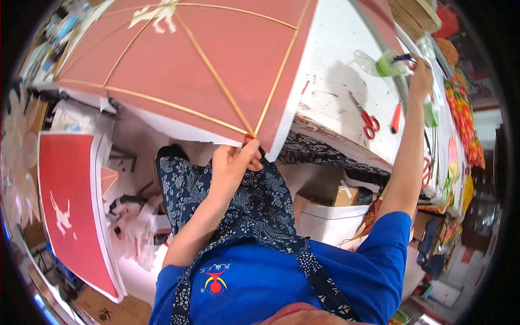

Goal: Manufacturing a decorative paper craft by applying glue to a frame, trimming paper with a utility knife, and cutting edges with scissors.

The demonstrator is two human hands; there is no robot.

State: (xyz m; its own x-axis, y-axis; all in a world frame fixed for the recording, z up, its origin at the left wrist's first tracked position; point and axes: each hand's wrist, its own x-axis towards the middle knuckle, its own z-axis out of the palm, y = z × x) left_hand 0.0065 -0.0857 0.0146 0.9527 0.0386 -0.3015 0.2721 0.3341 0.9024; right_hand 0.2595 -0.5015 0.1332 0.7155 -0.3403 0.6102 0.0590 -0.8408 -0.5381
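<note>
Left hand (234, 161): I am pinching narrowly, fingertips touching the corner where thin sticks (207, 60) are meeting.
Red sheet (162, 67): it is spreading over the upper left and top centre.
Right hand (421, 78): upper right, I am gripping something small and dark, unclear, beside the green cup (387, 66).

Sticks (214, 72) on paper (146, 65), scissors (364, 113) on the table (327, 49) right of the paper, cup (385, 66) behind scissors, left hand (233, 165) at paper's near corner, right hand (421, 76) beside cup
</note>
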